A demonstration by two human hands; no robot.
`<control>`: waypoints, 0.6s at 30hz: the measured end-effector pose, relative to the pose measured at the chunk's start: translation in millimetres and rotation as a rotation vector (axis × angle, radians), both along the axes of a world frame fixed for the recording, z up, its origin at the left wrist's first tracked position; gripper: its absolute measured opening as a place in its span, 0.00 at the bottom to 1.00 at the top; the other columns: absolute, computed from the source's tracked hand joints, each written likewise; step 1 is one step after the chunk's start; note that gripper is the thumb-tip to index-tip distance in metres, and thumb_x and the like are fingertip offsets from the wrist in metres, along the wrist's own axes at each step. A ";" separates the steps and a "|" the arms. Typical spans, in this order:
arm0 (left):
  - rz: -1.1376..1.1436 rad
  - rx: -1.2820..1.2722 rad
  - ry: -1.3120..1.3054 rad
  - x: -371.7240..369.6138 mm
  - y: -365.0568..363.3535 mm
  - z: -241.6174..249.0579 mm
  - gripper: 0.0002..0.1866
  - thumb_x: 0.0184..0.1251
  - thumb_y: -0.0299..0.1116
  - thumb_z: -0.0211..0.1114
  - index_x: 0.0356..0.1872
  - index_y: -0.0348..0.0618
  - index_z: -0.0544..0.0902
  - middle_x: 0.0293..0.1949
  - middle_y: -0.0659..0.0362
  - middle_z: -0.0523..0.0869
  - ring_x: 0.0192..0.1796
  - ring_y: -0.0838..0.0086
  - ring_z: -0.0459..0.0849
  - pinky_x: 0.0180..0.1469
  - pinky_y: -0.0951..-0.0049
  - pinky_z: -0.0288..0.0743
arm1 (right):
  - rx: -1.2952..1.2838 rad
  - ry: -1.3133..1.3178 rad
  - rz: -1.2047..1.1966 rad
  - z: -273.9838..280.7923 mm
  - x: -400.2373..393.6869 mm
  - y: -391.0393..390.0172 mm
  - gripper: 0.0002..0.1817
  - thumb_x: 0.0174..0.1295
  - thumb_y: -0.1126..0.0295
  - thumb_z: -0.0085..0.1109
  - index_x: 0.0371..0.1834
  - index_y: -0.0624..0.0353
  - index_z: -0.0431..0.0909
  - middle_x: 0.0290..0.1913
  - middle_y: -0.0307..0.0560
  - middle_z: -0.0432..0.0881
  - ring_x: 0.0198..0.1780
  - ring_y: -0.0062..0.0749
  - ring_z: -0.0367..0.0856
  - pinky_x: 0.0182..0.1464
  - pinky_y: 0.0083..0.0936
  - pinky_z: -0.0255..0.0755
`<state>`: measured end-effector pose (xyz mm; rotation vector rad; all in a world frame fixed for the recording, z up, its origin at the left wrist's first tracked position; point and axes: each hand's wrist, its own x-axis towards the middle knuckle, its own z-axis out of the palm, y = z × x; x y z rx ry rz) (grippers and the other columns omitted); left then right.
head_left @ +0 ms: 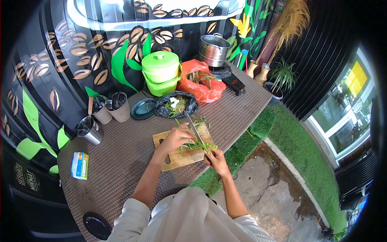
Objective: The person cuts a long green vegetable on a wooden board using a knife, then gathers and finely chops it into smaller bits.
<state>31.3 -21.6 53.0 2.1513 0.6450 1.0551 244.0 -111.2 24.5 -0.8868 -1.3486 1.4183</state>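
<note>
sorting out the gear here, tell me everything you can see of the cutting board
The cutting board is roughly rectangular and looks like pale, yellowish wood. Dark openings show near its left side, either side of the person's left wrist. It lies flat on the brown, woven-textured table, near the edge. Green pieces lie on it. The left hand hides part of it; whether that hand touches it is unclear.
</note>
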 end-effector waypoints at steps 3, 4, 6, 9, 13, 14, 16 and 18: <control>-0.017 0.026 0.000 0.7 -0.7 -2.4 0.04 0.52 0.25 0.69 0.29 0.39 0.88 0.36 0.57 0.88 0.46 0.64 0.82 0.67 0.58 0.62 | 0.009 -0.021 0.052 -0.6 7.2 1.3 0.14 0.73 0.68 0.47 0.57 0.60 0.72 0.16 0.32 0.62 0.15 0.14 0.55 0.16 0.16 0.50; -0.032 0.019 -0.014 2.2 -1.6 -1.1 0.04 0.53 0.26 0.69 0.30 0.40 0.88 0.35 0.57 0.88 0.45 0.65 0.82 0.70 0.56 0.59 | 0.009 -0.022 0.050 -0.4 8.1 1.0 0.14 0.73 0.68 0.47 0.57 0.60 0.72 0.16 0.32 0.62 0.15 0.14 0.55 0.16 0.16 0.50; -0.045 0.012 -0.029 3.0 -2.8 1.1 0.05 0.54 0.28 0.68 0.31 0.41 0.88 0.33 0.58 0.88 0.44 0.65 0.82 0.72 0.53 0.56 | -0.085 0.032 0.109 1.0 8.6 0.3 0.08 0.73 0.68 0.47 0.45 0.61 0.72 0.16 0.33 0.62 0.15 0.14 0.56 0.16 0.16 0.50; -0.050 0.020 -0.026 1.6 -3.3 4.8 0.05 0.54 0.27 0.68 0.31 0.39 0.88 0.33 0.58 0.87 0.44 0.64 0.82 0.67 0.58 0.63 | -0.132 0.006 0.077 6.1 4.3 -0.3 0.08 0.73 0.68 0.47 0.40 0.60 0.71 0.16 0.33 0.62 0.15 0.15 0.56 0.16 0.16 0.50; -0.053 0.013 0.004 -1.7 -2.1 4.6 0.05 0.53 0.26 0.69 0.30 0.38 0.88 0.34 0.56 0.87 0.45 0.63 0.82 0.61 0.62 0.68 | -0.097 0.031 0.073 5.2 -1.4 0.2 0.10 0.73 0.68 0.48 0.49 0.61 0.73 0.16 0.33 0.62 0.15 0.15 0.56 0.16 0.16 0.50; -0.051 -0.001 0.022 -2.6 -1.1 2.6 0.05 0.52 0.26 0.69 0.30 0.39 0.89 0.35 0.55 0.88 0.46 0.63 0.83 0.64 0.60 0.68 | -0.087 0.044 0.060 4.2 -3.5 0.5 0.13 0.73 0.68 0.48 0.55 0.61 0.71 0.16 0.33 0.62 0.15 0.15 0.56 0.16 0.16 0.50; -0.045 -0.059 -0.009 -0.3 -3.8 1.0 0.05 0.52 0.26 0.70 0.30 0.39 0.89 0.35 0.55 0.88 0.47 0.63 0.83 0.66 0.59 0.66 | -0.077 0.056 0.048 0.2 -5.8 2.8 0.17 0.72 0.69 0.49 0.61 0.60 0.70 0.16 0.32 0.62 0.15 0.15 0.56 0.16 0.15 0.50; -0.038 -0.117 -0.038 -0.6 -4.7 0.5 0.05 0.52 0.25 0.70 0.31 0.39 0.89 0.35 0.54 0.88 0.47 0.62 0.83 0.67 0.58 0.65 | -0.051 0.027 0.052 -7.0 -8.0 5.6 0.23 0.72 0.70 0.49 0.70 0.57 0.64 0.16 0.32 0.62 0.15 0.15 0.56 0.16 0.15 0.51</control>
